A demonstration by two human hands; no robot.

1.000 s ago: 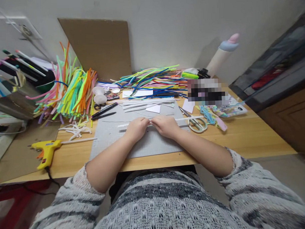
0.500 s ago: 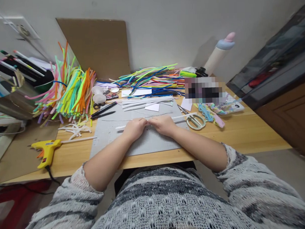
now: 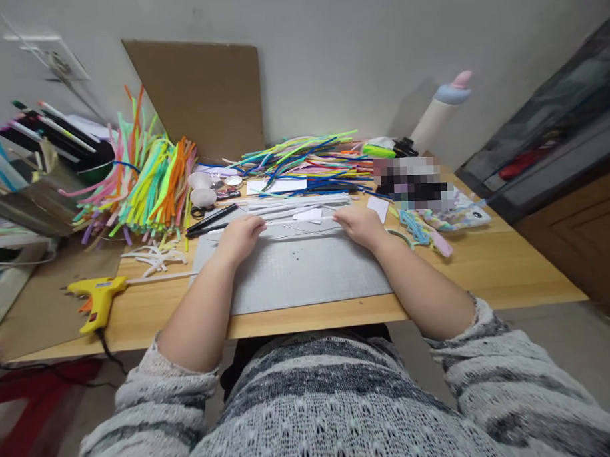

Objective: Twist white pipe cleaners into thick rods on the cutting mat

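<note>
Two-handed, pinching a white fuzzy stick over the gray board, with left hand and right hand now far apart instead of close together, so baring its middle and likely keeping it straight.

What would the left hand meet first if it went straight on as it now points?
Past its held stem, the left hand would probably first meet the white stems lying farther back on the board, though its height is unclear.
</note>
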